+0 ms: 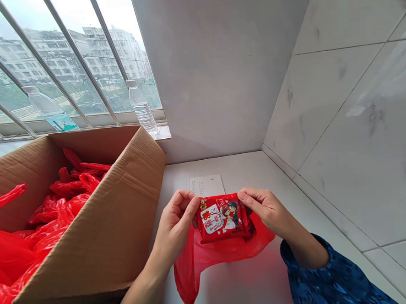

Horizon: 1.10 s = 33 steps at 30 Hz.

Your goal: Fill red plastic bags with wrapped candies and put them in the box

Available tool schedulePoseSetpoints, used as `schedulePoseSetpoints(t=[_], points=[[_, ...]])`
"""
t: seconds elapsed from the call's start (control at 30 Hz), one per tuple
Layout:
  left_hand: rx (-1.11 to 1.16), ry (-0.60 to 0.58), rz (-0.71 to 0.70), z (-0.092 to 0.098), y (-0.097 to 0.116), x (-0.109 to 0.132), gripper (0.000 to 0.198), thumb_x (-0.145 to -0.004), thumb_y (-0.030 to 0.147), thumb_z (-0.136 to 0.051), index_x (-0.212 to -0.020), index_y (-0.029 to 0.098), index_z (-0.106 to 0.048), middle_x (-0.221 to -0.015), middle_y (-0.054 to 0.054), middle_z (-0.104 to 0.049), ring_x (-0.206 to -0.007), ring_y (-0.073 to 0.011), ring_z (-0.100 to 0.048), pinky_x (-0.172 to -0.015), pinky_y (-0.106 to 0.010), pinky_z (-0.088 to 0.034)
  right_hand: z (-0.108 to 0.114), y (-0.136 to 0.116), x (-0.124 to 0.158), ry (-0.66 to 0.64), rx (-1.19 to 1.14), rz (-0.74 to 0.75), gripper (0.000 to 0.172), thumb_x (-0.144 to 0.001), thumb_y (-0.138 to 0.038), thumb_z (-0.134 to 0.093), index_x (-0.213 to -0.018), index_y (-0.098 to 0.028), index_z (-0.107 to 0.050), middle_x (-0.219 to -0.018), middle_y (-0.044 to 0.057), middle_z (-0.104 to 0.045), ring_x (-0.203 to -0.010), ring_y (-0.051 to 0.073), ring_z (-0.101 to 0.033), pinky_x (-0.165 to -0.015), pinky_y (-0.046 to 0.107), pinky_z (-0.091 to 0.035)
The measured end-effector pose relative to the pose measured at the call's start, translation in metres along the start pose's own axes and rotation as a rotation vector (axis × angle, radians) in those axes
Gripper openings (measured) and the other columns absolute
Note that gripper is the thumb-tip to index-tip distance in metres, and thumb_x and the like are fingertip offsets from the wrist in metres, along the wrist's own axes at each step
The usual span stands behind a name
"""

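At the white counter's [245,170] left, a cardboard box [124,221] of red plastic bags [65,215] blocks part of the windowsill [163,132]. A loose red bag [212,254] spreads near a partly hidden printed sheet [207,185]; left hand [178,220] and right hand [266,210] pinch opposite ends of a red cartoon-couple packet [221,219].

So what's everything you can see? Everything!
Packet: at least 1, red, centre
Loose bag: 1, red, beneath packet
Box: 1, brown, left
Bags: several, red, inside box
Bottles: 2, clear, upper left
Printed card: 1, white, behind packet
Tabletop: 1, white, under card
Window bars: several, silver, upper left
Buildings: several, pale, outside
Greenery: some, green, outside
Plain wall: 1, grey, back
Tiled wall: 1, white, right
Sleeves: 2, dark blue, bottom
Left hand and right hand: 2, bare, holding packet
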<state>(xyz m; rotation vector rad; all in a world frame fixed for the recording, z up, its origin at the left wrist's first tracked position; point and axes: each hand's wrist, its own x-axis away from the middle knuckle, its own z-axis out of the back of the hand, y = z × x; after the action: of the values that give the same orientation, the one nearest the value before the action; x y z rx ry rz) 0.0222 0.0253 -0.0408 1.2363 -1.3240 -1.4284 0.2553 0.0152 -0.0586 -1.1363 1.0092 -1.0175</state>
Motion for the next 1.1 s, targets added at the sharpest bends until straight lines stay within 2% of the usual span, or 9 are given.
schedulePoseSetpoints(t=[0.43, 1.1], points=[[0.011, -0.006, 0.006, 0.0011, 0.0013, 0.001, 0.028, -0.095, 0.045, -0.065, -0.085, 0.02, -0.055, -0.071, 0.005, -0.056, -0.058, -0.0083, -0.052, -0.055, -0.018, -0.044, -0.0006, -0.0002, -0.0016, 0.0, 0.02, 0.0, 0.046, -0.101, -0.057, -0.048, -0.072, -0.02, -0.048, -0.068, -0.003, -0.041, -0.064, 0.013, -0.037, -0.061, 0.028, -0.031], [-0.009, 0.057, 0.033, -0.0028, 0.0047, -0.0006, 0.03, -0.092, 0.046, -0.066, -0.083, 0.02, -0.056, -0.069, 0.004, -0.054, -0.059, -0.0105, -0.048, -0.056, -0.02, -0.043, -0.0011, -0.0017, -0.0014, 0.005, 0.038, -0.003, 0.046, -0.101, -0.056, -0.048, -0.072, -0.02, -0.052, -0.066, -0.003, -0.043, -0.062, 0.013, -0.037, -0.059, 0.028, -0.03]])
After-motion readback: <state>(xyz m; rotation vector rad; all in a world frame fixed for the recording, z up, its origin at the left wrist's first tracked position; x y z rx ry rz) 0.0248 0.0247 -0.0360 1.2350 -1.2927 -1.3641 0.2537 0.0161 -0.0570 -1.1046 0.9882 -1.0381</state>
